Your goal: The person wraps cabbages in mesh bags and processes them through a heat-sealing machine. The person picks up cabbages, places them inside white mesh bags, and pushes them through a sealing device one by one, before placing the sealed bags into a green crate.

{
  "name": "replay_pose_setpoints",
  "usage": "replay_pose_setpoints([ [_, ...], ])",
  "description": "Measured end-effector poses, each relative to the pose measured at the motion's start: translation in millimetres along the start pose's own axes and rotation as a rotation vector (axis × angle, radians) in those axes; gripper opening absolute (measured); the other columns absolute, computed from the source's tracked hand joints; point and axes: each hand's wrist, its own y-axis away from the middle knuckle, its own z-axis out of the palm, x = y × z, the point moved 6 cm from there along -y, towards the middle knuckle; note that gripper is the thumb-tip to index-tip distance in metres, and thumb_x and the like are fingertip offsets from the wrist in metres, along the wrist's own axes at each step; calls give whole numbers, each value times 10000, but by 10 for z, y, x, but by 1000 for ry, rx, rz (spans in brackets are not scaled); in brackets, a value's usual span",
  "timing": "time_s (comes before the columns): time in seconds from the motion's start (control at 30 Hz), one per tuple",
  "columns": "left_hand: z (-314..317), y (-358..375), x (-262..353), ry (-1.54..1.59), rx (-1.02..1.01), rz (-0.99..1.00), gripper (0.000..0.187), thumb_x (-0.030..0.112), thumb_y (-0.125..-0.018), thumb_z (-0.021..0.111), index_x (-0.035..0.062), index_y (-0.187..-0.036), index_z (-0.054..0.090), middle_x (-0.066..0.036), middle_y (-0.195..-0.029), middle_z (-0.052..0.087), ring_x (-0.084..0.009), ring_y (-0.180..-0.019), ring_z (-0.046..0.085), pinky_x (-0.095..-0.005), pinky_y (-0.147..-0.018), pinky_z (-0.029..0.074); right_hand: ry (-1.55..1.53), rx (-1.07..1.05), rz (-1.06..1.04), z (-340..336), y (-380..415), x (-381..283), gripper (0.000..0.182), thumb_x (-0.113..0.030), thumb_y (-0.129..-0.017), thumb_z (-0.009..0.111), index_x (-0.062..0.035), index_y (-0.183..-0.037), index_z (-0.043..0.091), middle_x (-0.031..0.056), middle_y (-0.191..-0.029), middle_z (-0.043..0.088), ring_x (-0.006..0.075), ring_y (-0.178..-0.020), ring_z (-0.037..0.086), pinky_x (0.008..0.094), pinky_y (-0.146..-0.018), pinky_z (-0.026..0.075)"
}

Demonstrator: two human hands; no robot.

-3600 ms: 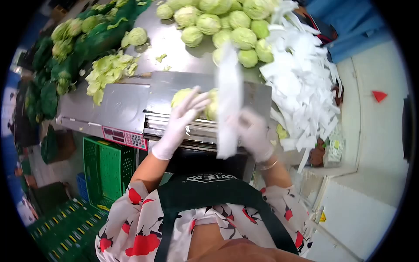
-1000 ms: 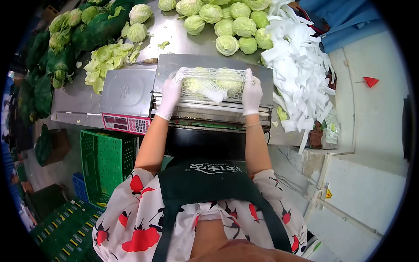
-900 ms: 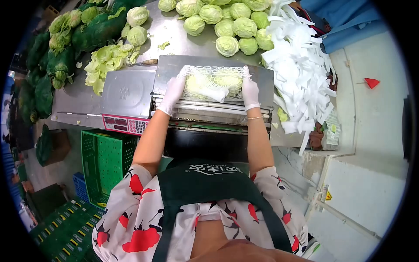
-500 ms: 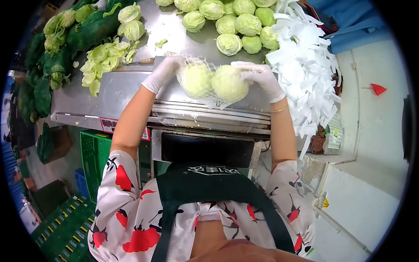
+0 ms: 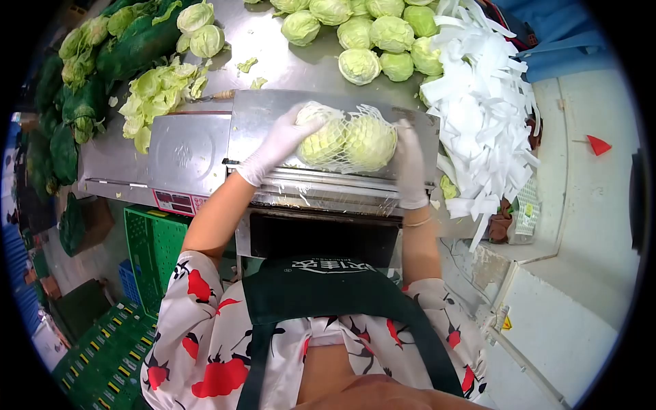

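Note:
Two pale green cabbages sit side by side over the steel worktop, the left cabbage and the right cabbage, both wrapped in white foam netting. My left hand, in a white glove, is closed on the left cabbage, its fingers over the top of the net. My right hand, also gloved, is upright at the outer side of the right cabbage. Motion smears its fingers, so whether they grip the net cannot be made out.
Flat white strips are heaped on the right. Several bare cabbages stand at the back. Loose leaves, a wooden-handled tool and green net sacks lie left. A green crate stands below the worktop's edge.
The netted cabbages have shifted slightly right and lower. My left hand has moved right, onto the left cabbage. My right hand has dropped from the net's upper end to the right cabbage's side.

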Motion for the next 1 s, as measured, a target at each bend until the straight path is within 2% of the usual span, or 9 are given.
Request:
replay_pose_setpoints([
  [0.07, 134, 92, -77, 231, -69, -133, 510, 240, -932, 579, -58, -1340, 509, -157, -1231, 633, -188, -1131, 603, -313, -996, 461, 475, 187, -140, 255, 133, -65, 449, -247, -1015, 517, 41, -1356, 473, 179, -1324, 549, 235, -1255, 488, 319, -1082, 342],
  [0.2, 48, 101, -116, 415, -214, -105, 428, 216, -975, 410, -55, -1258, 581, -138, -1142, 676, -191, -1017, 652, -309, -927, 499, 434, 226, -213, 413, 236, -213, 354, -260, -1002, 557, 16, -1221, 592, 123, -1179, 642, 211, -1096, 585, 323, -985, 431],
  [0.3, 39, 128, 31, 160, -213, -146, 422, 209, -971, 419, -72, -1240, 584, -131, -1090, 691, -204, -970, 666, -311, -911, 508, 456, 257, -135, 328, 262, 48, 359, -275, -1012, 537, 11, -1223, 590, 118, -1174, 649, 213, -1064, 599, 323, -966, 443],
  [0.57, -654, 430, 100, 735, -264, 6, 610, 197, -921, 569, -32, -1457, 390, -134, -1375, 531, -208, -1241, 545, -348, -1054, 438, 362, 178, -149, 112, 463, -258, 450, -254, -1032, 490, 57, -1357, 482, 171, -1369, 519, 251, -1298, 462, 350, -1099, 337],
  [0.63, -1153, 721, -60, 434, 85, 138, 635, 204, -900, 633, -7, -1456, 409, -118, -1226, 624, -211, -1112, 596, -364, -999, 440, 690, 313, -270, -100, 790, -359, 478, -246, -1002, 550, 54, -1365, 465, 198, -1359, 505, 303, -1295, 458, 387, -1101, 338],
  [0.7, -1340, 1146, -241, -473, 312, -27, 640, 262, -870, 685, -7, -1409, 467, -121, -1030, 659, -232, -958, 604, -401, -890, 437, 1106, 479, -351, -230, 1160, -314, 500, -286, -967, 598, 43, -1328, 492, 210, -1286, 525, 342, -1235, 485, 425, -1088, 347],
  [0.77, -1021, 1581, -129, -992, 281, 297, 669, 341, -834, 713, -17, -1360, 507, -117, -881, 634, -247, -849, 577, -417, -787, 416, 1475, 597, -383, -215, 1457, -237, 529, -348, -941, 620, 32, -1294, 517, 216, -1214, 542, 362, -1179, 503, 460, -1086, 337],
  [0.9, -636, 1789, -234, -1272, 366, 292, 740, 311, -771, 769, -24, -1366, 483, -55, -789, 636, -240, -886, 565, -406, -803, 414, 1788, 583, -283, 41, 1599, 7, 616, -476, -895, 616, 35, -1233, 552, 196, -1063, 585, 347, -1106, 526, 502, -1109, 298],
  [1.0, -658, 1702, -495, -881, 347, 210, 625, 69, -792, 716, 20, -1375, 496, -38, -860, 674, -263, -893, 575, -396, -842, 445, 1805, 544, -169, 77, 1535, 89, 562, -447, -917, 593, 1, -1253, 554, 175, -1042, 608, 327, -1088, 546, 501, -1114, 294],
])
